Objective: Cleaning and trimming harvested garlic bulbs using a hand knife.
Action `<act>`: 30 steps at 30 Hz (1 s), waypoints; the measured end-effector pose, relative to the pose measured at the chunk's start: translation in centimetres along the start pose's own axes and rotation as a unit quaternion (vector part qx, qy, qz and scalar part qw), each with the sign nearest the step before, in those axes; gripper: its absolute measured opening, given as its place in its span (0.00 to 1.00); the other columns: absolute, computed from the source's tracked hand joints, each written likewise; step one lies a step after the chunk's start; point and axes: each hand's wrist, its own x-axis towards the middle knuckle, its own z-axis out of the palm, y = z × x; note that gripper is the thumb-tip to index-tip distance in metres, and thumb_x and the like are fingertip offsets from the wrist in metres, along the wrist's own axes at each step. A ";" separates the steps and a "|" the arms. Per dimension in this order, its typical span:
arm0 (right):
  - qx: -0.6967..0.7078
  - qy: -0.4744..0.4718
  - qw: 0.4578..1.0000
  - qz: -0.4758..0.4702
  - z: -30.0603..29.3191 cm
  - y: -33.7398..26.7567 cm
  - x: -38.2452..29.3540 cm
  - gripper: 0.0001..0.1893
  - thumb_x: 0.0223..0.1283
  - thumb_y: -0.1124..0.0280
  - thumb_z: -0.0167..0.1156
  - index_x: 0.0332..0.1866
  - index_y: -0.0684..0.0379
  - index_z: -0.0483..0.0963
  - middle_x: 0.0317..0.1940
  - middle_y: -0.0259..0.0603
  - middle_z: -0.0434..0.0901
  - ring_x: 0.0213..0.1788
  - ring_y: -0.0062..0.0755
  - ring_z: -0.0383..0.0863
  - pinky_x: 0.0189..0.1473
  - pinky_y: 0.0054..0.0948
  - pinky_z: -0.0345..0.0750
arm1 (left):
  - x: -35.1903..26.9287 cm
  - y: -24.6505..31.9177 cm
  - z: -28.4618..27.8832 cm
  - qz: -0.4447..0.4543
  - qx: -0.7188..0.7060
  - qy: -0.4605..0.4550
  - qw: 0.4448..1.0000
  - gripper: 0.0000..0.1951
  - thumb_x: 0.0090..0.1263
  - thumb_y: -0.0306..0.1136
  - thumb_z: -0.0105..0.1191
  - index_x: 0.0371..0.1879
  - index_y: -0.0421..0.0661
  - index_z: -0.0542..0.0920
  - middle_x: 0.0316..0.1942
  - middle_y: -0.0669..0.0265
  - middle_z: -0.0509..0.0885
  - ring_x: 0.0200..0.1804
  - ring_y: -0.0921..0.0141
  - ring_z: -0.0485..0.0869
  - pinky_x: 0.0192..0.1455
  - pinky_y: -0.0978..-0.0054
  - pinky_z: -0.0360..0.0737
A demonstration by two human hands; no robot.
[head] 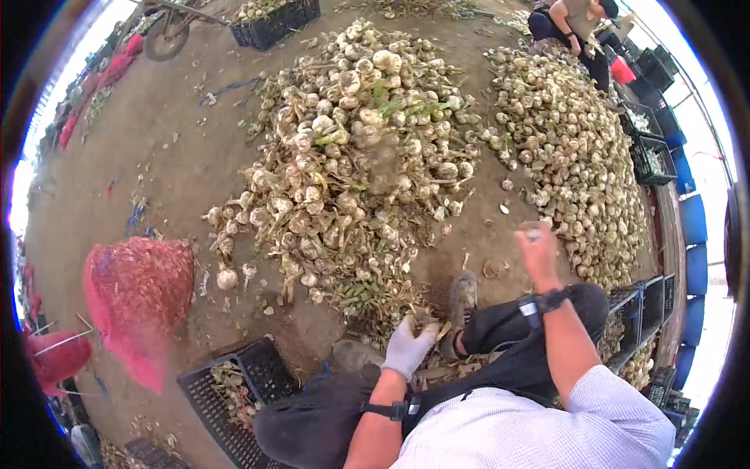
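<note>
My left hand (410, 346), in a pale glove, is low at the centre beside my knees. Its fingers are around a garlic bulb (419, 316) with dry husk, though the fingers partly hide it. My right hand (537, 249) is raised over the ground at the right, blurred, its fingers curled; something small and greyish shows at the fingers, too blurred to name. A large heap of garlic bulbs with stalks (351, 146) lies in front of me. To the right spreads a second heap of garlic bulbs (574, 158), near my right hand.
A black plastic crate (266, 369) with husks stands by my left knee. A red mesh sack (137, 293) lies farther left. Black crates (653, 158) line the right side. A person (577, 29) bends at the far heap. A wheelbarrow wheel (167, 38) shows at upper left.
</note>
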 end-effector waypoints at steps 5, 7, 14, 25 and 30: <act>-0.067 -0.216 0.964 -0.139 14.6 -2.0 0.4 0.18 0.55 0.65 0.65 0.49 0.61 0.75 0.44 0.51 0.81 0.47 0.53 0.81 0.50 0.43 0.78 | 1.0 -1.5 -0.4 -0.012 0.047 0.011 0.999 0.26 0.64 0.45 0.61 0.54 0.38 0.79 0.48 0.51 0.85 0.51 0.61 0.84 0.55 0.67 0.77; -0.087 -0.256 0.949 -0.160 19.2 -2.1 1.1 0.18 0.55 0.67 0.64 0.50 0.61 0.75 0.47 0.52 0.79 0.50 0.55 0.79 0.52 0.44 0.78 | 1.3 -0.8 -0.5 0.020 0.006 0.033 0.999 0.25 0.64 0.45 0.61 0.53 0.38 0.79 0.45 0.51 0.86 0.49 0.60 0.85 0.54 0.67 0.78; -0.143 -0.379 0.850 -0.336 29.2 -3.1 3.0 0.14 0.53 0.77 0.59 0.47 0.64 0.76 0.50 0.52 0.78 0.54 0.56 0.77 0.54 0.47 0.77 | 2.3 -0.3 -1.4 -0.028 -0.058 0.028 0.998 0.23 0.66 0.39 0.62 0.56 0.38 0.78 0.46 0.57 0.86 0.50 0.68 0.84 0.54 0.71 0.78; -0.168 -0.504 0.816 -0.227 25.5 1.0 -5.8 0.16 0.57 0.63 0.62 0.44 0.64 0.77 0.40 0.57 0.82 0.45 0.59 0.82 0.48 0.47 0.80 | 2.3 -0.3 -1.3 -0.041 -0.103 0.020 0.994 0.22 0.66 0.36 0.61 0.57 0.38 0.77 0.46 0.60 0.85 0.45 0.71 0.82 0.52 0.73 0.78; -0.121 -0.519 0.840 -0.107 19.9 2.0 -5.0 0.27 0.48 0.53 0.70 0.46 0.66 0.78 0.32 0.54 0.83 0.36 0.53 0.83 0.44 0.43 0.79 | 2.2 -2.1 -0.2 0.037 0.018 0.078 0.996 0.22 0.64 0.40 0.62 0.53 0.39 0.80 0.41 0.58 0.86 0.45 0.70 0.83 0.51 0.71 0.78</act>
